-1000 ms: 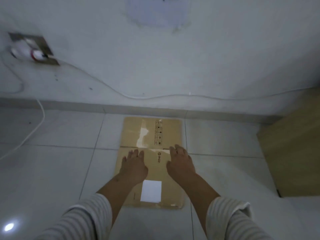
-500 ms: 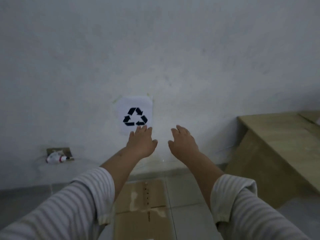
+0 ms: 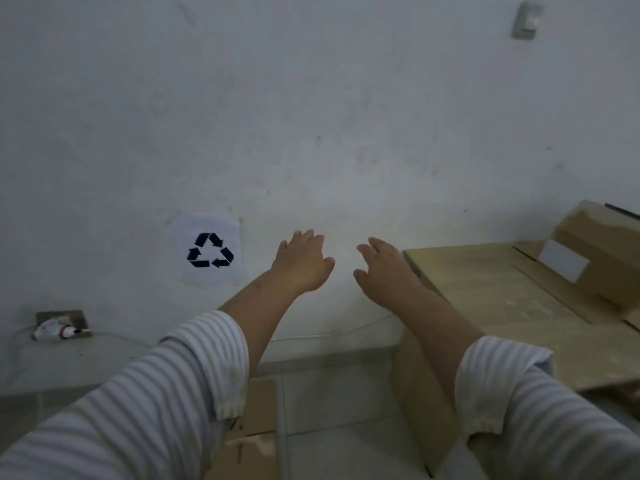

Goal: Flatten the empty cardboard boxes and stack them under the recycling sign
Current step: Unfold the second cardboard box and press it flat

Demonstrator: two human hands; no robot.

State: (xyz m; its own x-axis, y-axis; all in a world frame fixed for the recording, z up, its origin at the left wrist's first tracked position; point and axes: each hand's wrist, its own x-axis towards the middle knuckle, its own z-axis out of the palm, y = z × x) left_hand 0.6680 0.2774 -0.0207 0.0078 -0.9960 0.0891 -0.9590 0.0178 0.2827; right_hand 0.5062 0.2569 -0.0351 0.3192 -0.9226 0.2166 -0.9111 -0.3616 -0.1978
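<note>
A white paper recycling sign (image 3: 209, 251) is taped low on the wall. On the floor below it lies a flattened cardboard box (image 3: 258, 427), mostly hidden behind my left sleeve. My left hand (image 3: 303, 261) and my right hand (image 3: 382, 268) are raised in the air in front of the wall, fingers spread, holding nothing. A second cardboard box (image 3: 595, 258) with a white label rests on the wooden table (image 3: 491, 299) at the right, beyond my right hand.
A wall socket with a plug (image 3: 59, 327) sits low at the left, and a thin white cable (image 3: 332, 332) runs along the wall's base. A switch (image 3: 526, 20) is high at the right. The tiled floor (image 3: 332, 403) lies between the flat box and the table.
My hands have lifted off the flattened box on the floor and my view has swung up and to the right, bringing the table and the box on it into sight.
</note>
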